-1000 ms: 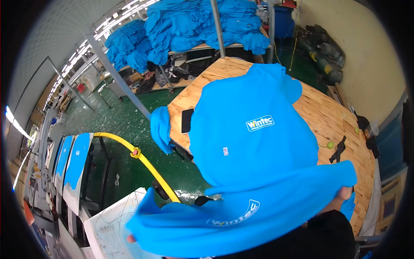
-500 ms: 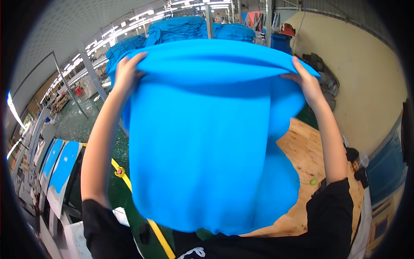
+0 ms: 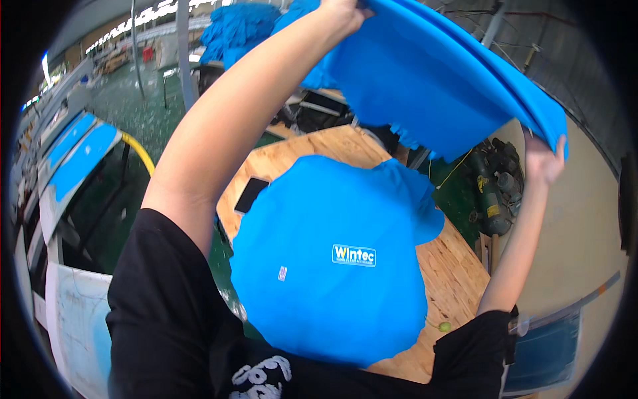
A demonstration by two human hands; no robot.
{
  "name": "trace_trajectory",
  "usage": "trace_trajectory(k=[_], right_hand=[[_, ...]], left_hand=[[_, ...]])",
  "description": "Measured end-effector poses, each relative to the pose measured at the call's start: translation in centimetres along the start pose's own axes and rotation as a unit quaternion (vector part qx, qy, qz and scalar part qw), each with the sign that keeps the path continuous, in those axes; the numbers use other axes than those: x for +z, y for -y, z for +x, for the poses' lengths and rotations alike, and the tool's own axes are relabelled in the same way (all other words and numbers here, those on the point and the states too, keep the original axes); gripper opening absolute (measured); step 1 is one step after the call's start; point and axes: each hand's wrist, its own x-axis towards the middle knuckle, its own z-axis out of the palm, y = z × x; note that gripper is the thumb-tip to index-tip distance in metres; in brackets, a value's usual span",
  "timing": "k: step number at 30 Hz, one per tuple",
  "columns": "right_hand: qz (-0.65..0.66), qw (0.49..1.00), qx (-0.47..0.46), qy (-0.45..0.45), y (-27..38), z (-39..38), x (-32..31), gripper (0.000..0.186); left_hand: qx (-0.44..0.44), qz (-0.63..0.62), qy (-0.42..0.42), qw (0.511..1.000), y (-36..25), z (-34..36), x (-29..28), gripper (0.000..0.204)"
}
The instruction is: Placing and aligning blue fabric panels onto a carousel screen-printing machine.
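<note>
Both my arms are raised high, stretching a bright blue shirt (image 3: 438, 80) overhead. My left hand (image 3: 342, 10) grips one edge of it at the top of the view. My right hand (image 3: 543, 163) grips the other edge at the right. Below, a second blue shirt (image 3: 332, 266) with a small white chest patch lies spread flat on a wooden table (image 3: 458, 272). A dark phone (image 3: 251, 194) rests on the table by that shirt's left shoulder.
A heap of blue garments (image 3: 242, 26) lies on a far table. A yellow hose (image 3: 141, 151) curves over the green floor at left. Blue-and-white panels (image 3: 76, 156) stand at left, dark machine parts (image 3: 492, 189) at right. A small green ball (image 3: 444, 326) lies near the table's front edge.
The shirt I hold went from low in front of me, to spread wide before the camera, to lifted overhead and rightward. The flat shirt on the table shows again.
</note>
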Motion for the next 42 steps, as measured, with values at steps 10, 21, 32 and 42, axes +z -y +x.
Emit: trace_trajectory(k=[10,21,32,42], right_hand=[[0.134,0.951,0.236,-0.148,-4.0,-28.5,-9.0,0.056],[0.195,0.843,0.373,-0.335,-5.7,-47.7,-12.1,0.057],[0.376,0.832,0.289,-0.288,-2.9,-44.4,-11.2,0.050],[0.096,0.782,0.409,-0.461,-1.1,-49.3,-13.0,0.042]], left_hand=[[-0.093,-0.076,-0.154,0.981,0.6,-29.5,-14.4,0.036],[-0.279,-0.136,-0.369,0.876,1.8,-51.7,-26.8,0.047],[-0.257,-0.278,-0.223,0.899,-2.5,-47.4,-23.7,0.050],[-0.267,-0.183,-0.316,0.892,-3.1,-54.2,-25.8,0.043]])
